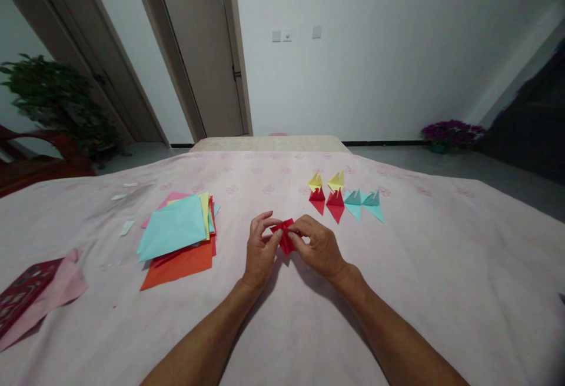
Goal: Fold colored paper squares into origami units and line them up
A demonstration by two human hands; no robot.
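A small piece of folded red paper (286,243) is held just above the cloth in the middle of the view. My left hand (261,245) pinches its left side between thumb and fingers. My right hand (318,246) is closed on its right side, with the thumb and forefinger near the paper's centre. Fingers cover part of the folds. Beyond my right hand stand finished-looking folded paper birds: two red, the nearer one a red paper bird (336,202), a yellow paper bird (336,181) with another beside it, and two light blue ones, including a blue paper bird (373,202).
A stack of coloured paper sheets (174,227) lies to the left, blue on top. Clear plastic wrapping (119,250) is beside it. At far left, a dark red box-like item (29,289) rests on pink cloth. A pale pink patterned tablecloth (419,292) covers the table.
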